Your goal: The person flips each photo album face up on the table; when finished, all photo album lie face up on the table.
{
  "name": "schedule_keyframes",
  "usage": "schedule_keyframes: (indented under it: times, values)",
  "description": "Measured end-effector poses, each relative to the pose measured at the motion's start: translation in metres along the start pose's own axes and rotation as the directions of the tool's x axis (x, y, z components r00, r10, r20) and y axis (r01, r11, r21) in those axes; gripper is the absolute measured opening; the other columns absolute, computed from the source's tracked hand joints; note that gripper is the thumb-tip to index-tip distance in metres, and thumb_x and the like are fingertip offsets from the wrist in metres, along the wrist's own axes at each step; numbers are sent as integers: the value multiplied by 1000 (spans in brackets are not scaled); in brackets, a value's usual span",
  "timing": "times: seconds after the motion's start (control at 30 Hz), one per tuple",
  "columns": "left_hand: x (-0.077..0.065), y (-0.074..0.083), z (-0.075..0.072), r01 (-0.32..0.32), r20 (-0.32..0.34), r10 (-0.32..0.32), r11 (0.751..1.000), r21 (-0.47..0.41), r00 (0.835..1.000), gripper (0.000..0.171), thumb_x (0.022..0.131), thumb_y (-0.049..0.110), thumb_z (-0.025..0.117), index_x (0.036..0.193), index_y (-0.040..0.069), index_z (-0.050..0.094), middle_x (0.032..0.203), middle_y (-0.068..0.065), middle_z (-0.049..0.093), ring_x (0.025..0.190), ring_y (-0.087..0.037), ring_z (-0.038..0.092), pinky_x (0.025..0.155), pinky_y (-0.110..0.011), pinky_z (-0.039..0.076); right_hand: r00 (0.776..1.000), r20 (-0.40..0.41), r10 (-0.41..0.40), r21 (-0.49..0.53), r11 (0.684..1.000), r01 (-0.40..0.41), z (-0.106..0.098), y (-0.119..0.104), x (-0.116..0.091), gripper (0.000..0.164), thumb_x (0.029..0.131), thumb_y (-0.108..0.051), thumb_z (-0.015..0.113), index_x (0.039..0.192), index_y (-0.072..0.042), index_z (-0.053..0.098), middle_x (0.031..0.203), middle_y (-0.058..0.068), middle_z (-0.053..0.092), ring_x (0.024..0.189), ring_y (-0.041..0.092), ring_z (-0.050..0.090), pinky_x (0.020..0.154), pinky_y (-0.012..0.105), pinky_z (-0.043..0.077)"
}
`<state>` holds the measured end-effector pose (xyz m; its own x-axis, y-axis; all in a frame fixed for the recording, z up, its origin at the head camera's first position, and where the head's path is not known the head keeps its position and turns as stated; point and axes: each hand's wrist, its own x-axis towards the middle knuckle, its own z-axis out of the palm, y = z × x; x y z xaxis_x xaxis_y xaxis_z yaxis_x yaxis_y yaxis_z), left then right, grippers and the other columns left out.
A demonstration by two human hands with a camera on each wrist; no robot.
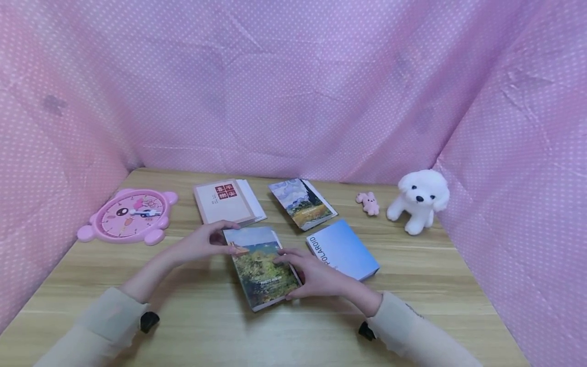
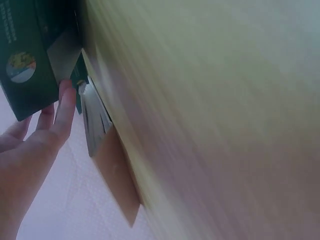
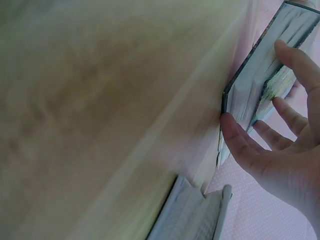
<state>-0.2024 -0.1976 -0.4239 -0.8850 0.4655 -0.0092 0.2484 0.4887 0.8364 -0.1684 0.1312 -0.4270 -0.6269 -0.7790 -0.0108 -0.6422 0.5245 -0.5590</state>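
Note:
Both hands are on a photo album (image 1: 266,270) with a painted landscape cover, raised at a tilt over the table. My left hand (image 1: 206,244) grips its upper left side; the left wrist view shows its fingers (image 2: 64,112) against the green album (image 2: 30,95). At the opposite side, my right hand (image 1: 318,275) holds the page edge, fingers over the cover and thumb near the lower corner. Its fingers (image 3: 297,60) spread along the white page block (image 3: 255,75) in the right wrist view. The blue Polaroid album (image 1: 344,250) lies right beside the right hand.
Behind lie a cream album (image 1: 208,204) with red characters and another painted-cover album (image 1: 298,201). A pink toy clock (image 1: 112,219) lies at the left. A small pink toy (image 1: 369,204) and a white plush dog (image 1: 419,201) are at the right. Pink dotted cloth (image 1: 293,92) encloses the wooden table (image 1: 426,285).

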Motion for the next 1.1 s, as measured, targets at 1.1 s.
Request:
schedule_keyframes:
  times: [1.1]
  values:
    - [-16,-10,-12,1,98,-27,966,258,995,69,71,38,80,128,10,54,131,-17,51,107,-25,54,86,-37,48,997,80,1,-105,994,8,7,-11,23,71,75,-30,80,137,-23,48,154,3,28,135,28,33,109,43,34]
